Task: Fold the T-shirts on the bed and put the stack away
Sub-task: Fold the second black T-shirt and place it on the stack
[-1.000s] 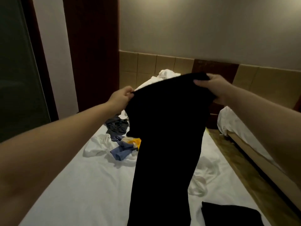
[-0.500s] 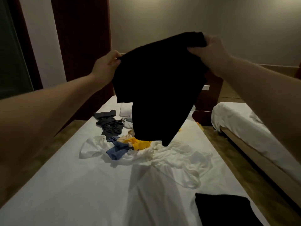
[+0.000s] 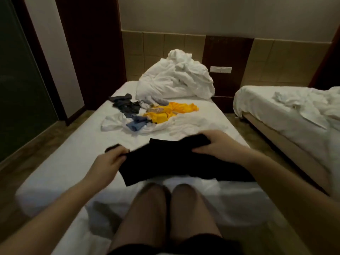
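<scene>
Two hands: both on the black cotton T-shirt (image 3: 176, 161), which half a second ago was held up high in front of the wall and is now down flat-ish on the white-sheeted bed (image 3: 70, 162), near its foot end
View change: camera has tipped down too, so the person's knees (image 3: 165, 196) now show at the bottom, right behind the shirt
Left hand (image 3: 108, 161): palm down, fingers curled shut around the shirt's left edge, a bit of black fabric poking out past the knuckles
Right hand (image 3: 213, 144): also palm down, closed over the shirt's upper right corner, thumb stretched along the cloth toward the middle
Arms: both reach forward from the bottom corners, left arm lower and straighter, right forearm crossing over the shirt's right side
Shirt state: crumpled and bunched between the hands, not spread out; its lower right part is hidden under the right forearm
Rest of the pile: bright yellow garment (image 3: 171, 111), small blue cloth (image 3: 137, 124), dark grey garment (image 3: 125, 104) and rumpled white T-shirts (image 3: 184, 124) sit mid-bed, well apart from the hands, same spots as before
Head end: big heap of white bedding (image 3: 174, 80) against the tiled headboard
Off right: second bed with white sheets (image 3: 287, 109)
</scene>
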